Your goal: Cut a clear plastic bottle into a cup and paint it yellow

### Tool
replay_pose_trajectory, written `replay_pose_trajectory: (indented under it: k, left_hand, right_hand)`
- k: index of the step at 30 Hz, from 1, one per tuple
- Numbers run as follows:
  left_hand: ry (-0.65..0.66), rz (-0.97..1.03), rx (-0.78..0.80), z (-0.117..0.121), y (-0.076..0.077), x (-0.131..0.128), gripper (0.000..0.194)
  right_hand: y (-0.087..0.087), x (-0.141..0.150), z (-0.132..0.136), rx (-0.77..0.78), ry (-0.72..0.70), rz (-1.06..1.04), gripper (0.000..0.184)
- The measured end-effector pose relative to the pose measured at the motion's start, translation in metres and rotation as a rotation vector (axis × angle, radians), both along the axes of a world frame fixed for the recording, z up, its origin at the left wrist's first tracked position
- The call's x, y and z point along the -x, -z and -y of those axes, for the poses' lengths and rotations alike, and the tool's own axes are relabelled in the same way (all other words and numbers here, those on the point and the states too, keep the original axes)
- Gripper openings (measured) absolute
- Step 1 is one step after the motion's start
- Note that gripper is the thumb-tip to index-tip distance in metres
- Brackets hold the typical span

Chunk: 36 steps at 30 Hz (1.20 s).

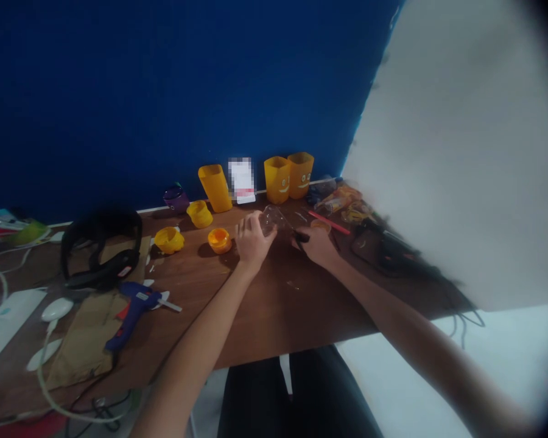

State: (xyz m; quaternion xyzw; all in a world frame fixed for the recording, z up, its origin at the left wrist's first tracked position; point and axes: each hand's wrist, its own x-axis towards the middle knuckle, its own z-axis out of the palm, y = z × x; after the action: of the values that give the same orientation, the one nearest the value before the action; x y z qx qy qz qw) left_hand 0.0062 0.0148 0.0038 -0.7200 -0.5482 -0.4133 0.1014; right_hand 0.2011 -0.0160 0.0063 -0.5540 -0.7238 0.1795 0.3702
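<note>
My left hand [251,240] is curled round a clear plastic bottle piece [274,218] held just above the brown table [265,304]. My right hand [314,243] is closed on a small dark tool [301,238] whose tip meets the clear piece. Just left of my left hand sits a small orange pot [220,239]. Behind it lie two yellow cut bottle parts [168,239] [200,213]. Both hands are near the table's far middle.
Three yellow cups [215,187] [277,179] [300,174] and a white card [242,180] stand against the blue wall. A blue glue gun [134,304] lies on cardboard, black headphones [101,246] behind it. A red stick [329,222] and wrapped packets [347,204] lie on the right.
</note>
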Motion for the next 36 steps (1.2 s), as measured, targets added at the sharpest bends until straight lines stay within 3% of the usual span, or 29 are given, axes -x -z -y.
replay_pose_trajectory:
  k: [11,16,23,31,36]
  left_hand:
    - [0.022,0.035,-0.014,-0.008,0.002,0.008,0.056]
    - [0.085,-0.005,0.003,-0.005,-0.001,0.006,0.047]
    - [0.089,0.004,0.008,-0.005,-0.001,0.008,0.047]
    - [0.092,0.059,0.047,-0.004,-0.005,0.009,0.049]
    - [0.163,0.032,0.079,-0.003,-0.01,0.012,0.052]
  right_hand:
    - [0.003,0.005,0.002,-0.025,0.067,0.084,0.015]
    - [-0.002,0.003,0.004,-0.061,0.075,0.093,0.015]
    - [-0.004,-0.001,0.001,-0.058,0.029,0.101,0.016]
    - [0.001,0.0,0.002,-0.081,0.072,0.126,0.016]
    - [0.002,-0.002,0.0,-0.091,0.022,0.1,0.015]
